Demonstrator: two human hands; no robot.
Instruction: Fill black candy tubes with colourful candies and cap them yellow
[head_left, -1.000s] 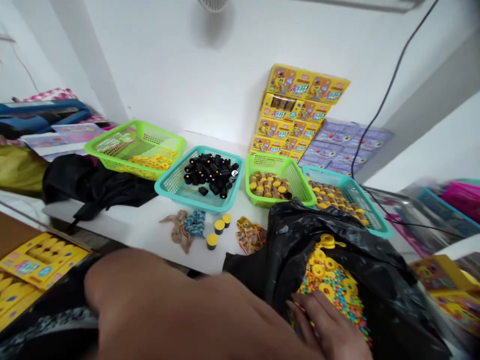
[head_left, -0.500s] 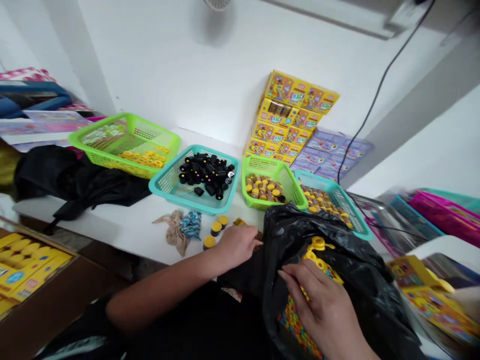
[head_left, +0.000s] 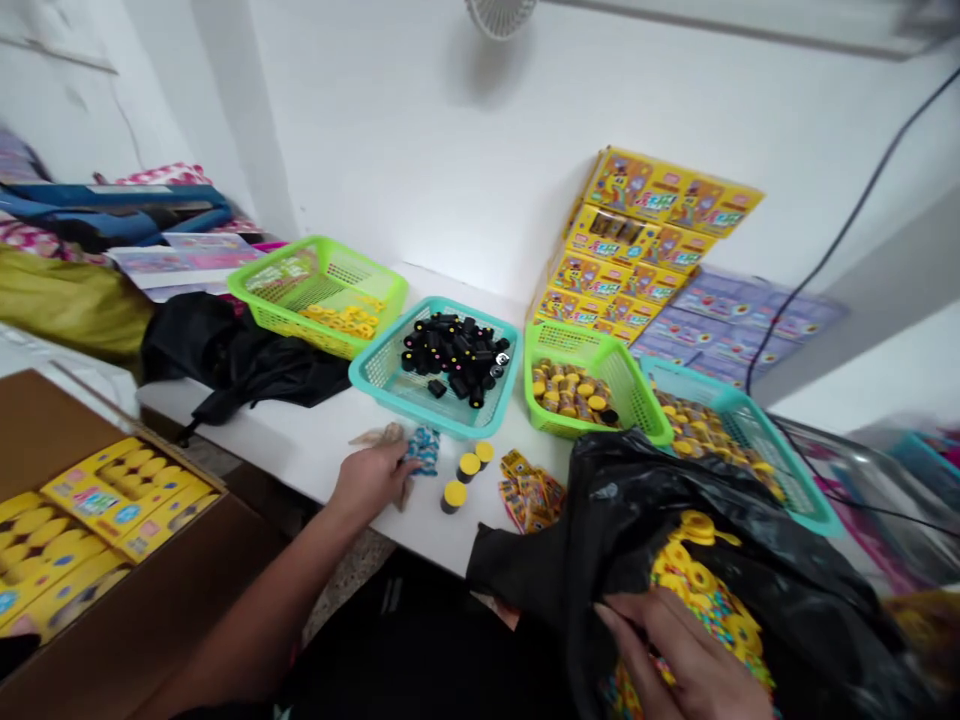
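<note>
My left hand [head_left: 369,482] is closed over a crumpled beige cloth [head_left: 371,437] near the table's front edge. Its fingertips meet a blue patterned cloth [head_left: 424,450] beside it; most of the beige one is hidden. Several small dark jars with yellow lids [head_left: 454,496] stand just to the right. My right hand [head_left: 679,655] is inside the mouth of a black plastic bag [head_left: 615,500], thumb and fingers pinched together against its inner side. What they pinch does not show. Colourful small beads or candies [head_left: 720,615] and yellow plastic rings [head_left: 699,575] fill the bag.
Small printed sachets [head_left: 529,492] lie between jars and bag. Behind stand a teal basket [head_left: 375,395] of black caps, a green basket [head_left: 637,400] of filled jars and stacked yellow boxes [head_left: 645,235]. An open carton [head_left: 187,570] is at left; a cable [head_left: 840,235] hangs at right.
My left hand has moved left, from the sachets to the beige cloth, leaving the sachets uncovered. My right hand stays in the bag's mouth. The view has turned left, showing more of the carton.
</note>
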